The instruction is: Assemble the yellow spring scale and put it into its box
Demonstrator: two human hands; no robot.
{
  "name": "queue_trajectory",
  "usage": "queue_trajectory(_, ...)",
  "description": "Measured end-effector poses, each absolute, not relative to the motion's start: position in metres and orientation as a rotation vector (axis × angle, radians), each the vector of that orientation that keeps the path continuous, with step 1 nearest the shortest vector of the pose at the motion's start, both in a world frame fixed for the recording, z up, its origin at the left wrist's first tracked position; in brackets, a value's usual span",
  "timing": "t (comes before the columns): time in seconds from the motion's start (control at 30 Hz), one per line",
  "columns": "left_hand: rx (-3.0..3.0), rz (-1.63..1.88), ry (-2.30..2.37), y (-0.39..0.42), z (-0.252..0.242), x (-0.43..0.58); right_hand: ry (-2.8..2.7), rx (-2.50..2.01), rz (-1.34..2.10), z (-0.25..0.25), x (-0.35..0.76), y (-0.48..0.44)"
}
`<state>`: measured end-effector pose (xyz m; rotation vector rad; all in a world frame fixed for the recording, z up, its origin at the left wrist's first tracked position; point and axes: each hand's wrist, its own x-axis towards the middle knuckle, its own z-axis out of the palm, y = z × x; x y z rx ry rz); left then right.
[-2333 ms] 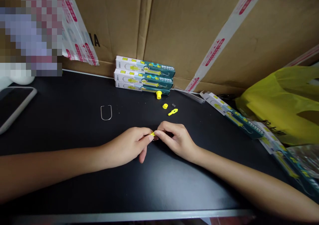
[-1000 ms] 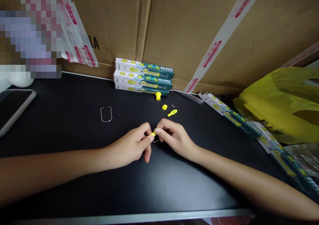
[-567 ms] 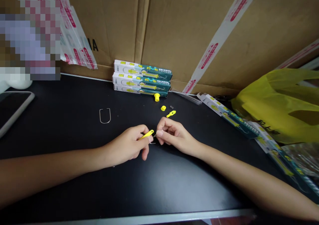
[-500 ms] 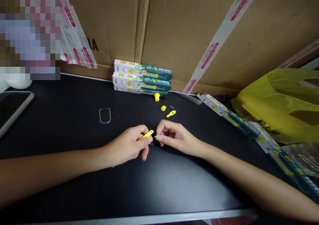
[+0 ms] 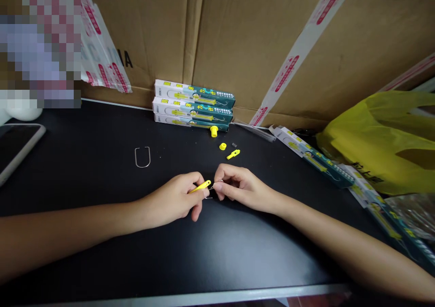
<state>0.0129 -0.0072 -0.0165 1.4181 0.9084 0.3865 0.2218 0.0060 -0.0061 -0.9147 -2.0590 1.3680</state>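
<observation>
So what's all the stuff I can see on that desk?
Yellow stick piece: one, pinched in the left hand's fingertips.
Thin wire: one, silver, pinched by the right hand, meeting the stick's tip.
Small yellow parts: three, loose behind the hands.
Tiny spring: one, dark, beside them.
Wire loop: one, silver, U-shaped, left of centre.
Packaged boxes: three stacked at the back; more at right.
Plastic bag: one, yellow, right.
Phone: one, far left.
Cardboard cartons: brown, taped, behind.
Table: black.
Left hand, right hand: centre.

three stacked boxes (image 5: pixel 193 105); three loose yellow parts (image 5: pixel 223 146)
</observation>
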Motion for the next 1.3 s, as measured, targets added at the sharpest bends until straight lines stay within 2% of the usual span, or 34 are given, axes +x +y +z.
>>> queue_trajectory(0.5, 1.393, 0.373, 0.876, -0.005, -0.011, 0.013, -2.12, -0.957, 1.052, -0.015, 0.218, 0.003)
queue_trajectory(1.1, 1.345, 0.372, 0.873, -0.005, -0.011, 0.015, -1.971, -0.992, 0.995, -0.022, 0.208, -0.004)
queue_trajectory(1.3, 1.334, 0.383, 0.867, -0.006, -0.012, 0.016, -1.915, -0.959, 1.079, -0.023, 0.206, -0.002)
